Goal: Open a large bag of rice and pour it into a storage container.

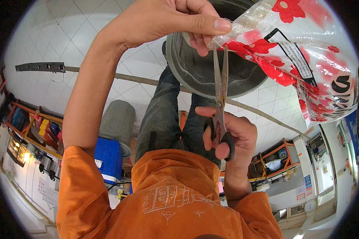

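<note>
My left hand (183, 22) pinches the gathered corner of a clear plastic bag (311, 44) printed with red flowers and a black-edged label. The bag stretches off to the upper right and looks bulky; its contents cannot be made out clearly. Scissors (219, 85) with black handles are in my right hand (242, 133), fingers through the loops. Their blades stand slightly apart and point up at the bag's pinched corner, just below my left fingertips. Beneath both hands is a round grey tub (187, 83), partly hidden by my left hand and the bag.
A long thin strip (135, 78) with a dark end piece crosses the view at leg height. Behind my legs stand a grey bin (117, 121) and a blue box (108, 157). Orange-framed shelves (30, 123) with goods line the left; another shelf (273, 159) is at right.
</note>
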A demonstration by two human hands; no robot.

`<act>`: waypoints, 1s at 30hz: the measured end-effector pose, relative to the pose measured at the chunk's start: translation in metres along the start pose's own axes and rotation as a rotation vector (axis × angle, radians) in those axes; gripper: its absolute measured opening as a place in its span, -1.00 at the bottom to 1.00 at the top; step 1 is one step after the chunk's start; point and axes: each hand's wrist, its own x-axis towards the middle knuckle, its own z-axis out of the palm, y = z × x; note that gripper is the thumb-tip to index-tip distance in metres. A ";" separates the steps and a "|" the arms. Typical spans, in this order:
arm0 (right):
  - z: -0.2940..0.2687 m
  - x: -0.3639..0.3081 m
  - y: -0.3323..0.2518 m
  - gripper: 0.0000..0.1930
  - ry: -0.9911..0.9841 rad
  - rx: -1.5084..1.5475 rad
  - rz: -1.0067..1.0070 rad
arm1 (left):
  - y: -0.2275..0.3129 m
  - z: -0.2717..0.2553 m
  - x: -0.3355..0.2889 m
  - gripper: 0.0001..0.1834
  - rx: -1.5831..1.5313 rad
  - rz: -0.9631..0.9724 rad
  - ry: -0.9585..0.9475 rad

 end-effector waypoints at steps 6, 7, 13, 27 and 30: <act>0.000 0.004 0.005 -0.26 -0.007 -0.015 -0.062 | -0.001 -0.001 0.002 -0.79 -0.092 -0.006 -0.026; 0.002 0.005 0.007 -0.26 -0.007 -0.011 -0.063 | 0.001 -0.001 0.002 -0.79 -0.113 -0.022 -0.040; 0.021 0.014 0.026 -0.46 0.049 -0.023 -0.193 | -0.007 -0.003 0.002 -0.80 -0.106 -0.002 -0.040; 0.023 0.040 0.035 -0.63 0.161 -0.071 -0.284 | -0.037 0.011 -0.004 -0.71 -0.098 0.169 0.079; 0.023 0.042 0.036 -0.49 -0.040 0.185 -0.452 | -0.029 0.021 -0.006 -0.73 -0.125 0.199 0.102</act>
